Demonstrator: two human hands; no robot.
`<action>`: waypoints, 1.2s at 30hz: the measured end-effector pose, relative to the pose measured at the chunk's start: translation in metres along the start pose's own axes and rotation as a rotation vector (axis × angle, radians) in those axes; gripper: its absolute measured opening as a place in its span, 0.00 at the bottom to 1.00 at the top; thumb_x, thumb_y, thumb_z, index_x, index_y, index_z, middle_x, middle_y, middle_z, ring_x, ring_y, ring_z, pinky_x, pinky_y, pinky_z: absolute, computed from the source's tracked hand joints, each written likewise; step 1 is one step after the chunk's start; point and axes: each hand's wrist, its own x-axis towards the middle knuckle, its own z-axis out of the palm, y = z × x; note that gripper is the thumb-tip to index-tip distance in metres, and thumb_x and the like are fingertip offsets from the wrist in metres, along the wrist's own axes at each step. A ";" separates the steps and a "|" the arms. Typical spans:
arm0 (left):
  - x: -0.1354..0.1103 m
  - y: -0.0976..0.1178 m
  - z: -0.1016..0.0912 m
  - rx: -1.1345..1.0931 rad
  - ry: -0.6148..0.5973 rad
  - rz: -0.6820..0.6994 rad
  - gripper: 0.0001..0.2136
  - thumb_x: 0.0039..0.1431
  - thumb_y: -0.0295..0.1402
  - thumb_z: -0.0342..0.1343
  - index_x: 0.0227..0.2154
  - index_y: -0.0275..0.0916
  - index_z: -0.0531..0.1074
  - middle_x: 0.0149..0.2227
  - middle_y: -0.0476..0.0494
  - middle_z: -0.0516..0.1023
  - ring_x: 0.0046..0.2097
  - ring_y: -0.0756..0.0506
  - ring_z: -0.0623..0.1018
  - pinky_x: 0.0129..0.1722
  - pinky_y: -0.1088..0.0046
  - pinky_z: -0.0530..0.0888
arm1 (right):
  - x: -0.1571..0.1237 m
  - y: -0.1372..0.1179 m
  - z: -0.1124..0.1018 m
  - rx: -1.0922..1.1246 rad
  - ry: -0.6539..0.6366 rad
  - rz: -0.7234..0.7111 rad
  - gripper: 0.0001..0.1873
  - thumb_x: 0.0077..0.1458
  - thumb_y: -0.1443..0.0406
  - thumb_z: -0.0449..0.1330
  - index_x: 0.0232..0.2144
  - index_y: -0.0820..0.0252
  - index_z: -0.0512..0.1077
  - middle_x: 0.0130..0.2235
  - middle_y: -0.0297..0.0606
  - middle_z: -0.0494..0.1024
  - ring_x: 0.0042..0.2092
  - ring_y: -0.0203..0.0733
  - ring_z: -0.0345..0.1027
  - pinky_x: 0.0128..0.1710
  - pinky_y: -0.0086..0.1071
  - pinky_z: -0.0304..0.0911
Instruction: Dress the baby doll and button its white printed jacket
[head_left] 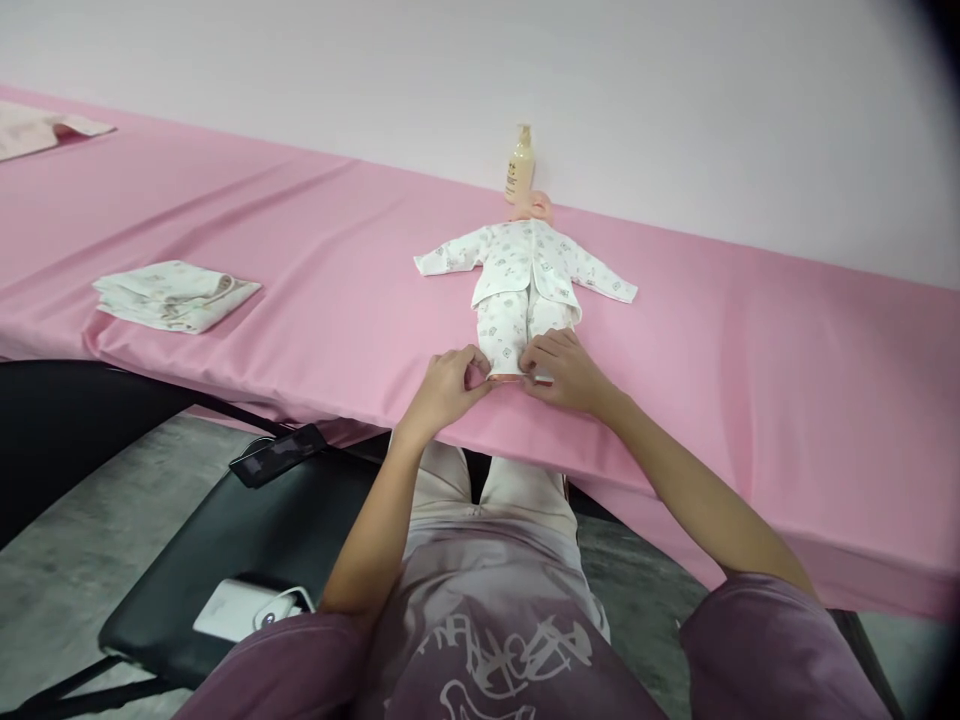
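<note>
A baby doll (525, 275) lies on its back on the pink-covered table (315, 260), dressed in a white printed shirt and trousers, arms spread, head toward the wall. My left hand (448, 385) pinches the hem of the doll's left-side trouser leg near the table's front edge. My right hand (564, 370) grips the hem of the other trouser leg, fingers curled over the cloth. The doll's feet are hidden under my fingers.
A pump bottle (520, 165) stands behind the doll's head by the wall. A folded printed cloth (174, 295) lies at the left, another pale cloth (41, 128) at the far left. A black bench (247, 535) beside me carries a phone (277, 455) and a white power bank (236, 607).
</note>
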 end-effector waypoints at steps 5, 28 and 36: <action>-0.005 0.003 -0.004 -0.113 -0.006 0.040 0.09 0.64 0.32 0.66 0.41 0.45 0.71 0.38 0.50 0.80 0.36 0.44 0.76 0.41 0.64 0.72 | 0.000 -0.004 0.000 0.020 0.002 0.131 0.07 0.66 0.67 0.62 0.40 0.51 0.66 0.38 0.39 0.80 0.43 0.54 0.70 0.54 0.50 0.59; 0.007 0.033 0.012 0.188 -0.040 0.289 0.15 0.75 0.48 0.66 0.52 0.45 0.73 0.60 0.36 0.78 0.62 0.31 0.72 0.67 0.46 0.65 | -0.060 0.038 -0.051 0.104 -0.185 0.257 0.25 0.66 0.42 0.69 0.38 0.51 0.67 0.38 0.40 0.77 0.40 0.53 0.69 0.49 0.49 0.63; 0.031 0.034 0.040 0.298 -0.068 0.318 0.07 0.77 0.39 0.62 0.47 0.43 0.75 0.52 0.37 0.84 0.57 0.31 0.74 0.64 0.47 0.64 | -0.061 0.044 -0.036 0.155 -0.232 0.232 0.16 0.69 0.57 0.63 0.30 0.52 0.62 0.30 0.33 0.72 0.32 0.46 0.65 0.47 0.46 0.63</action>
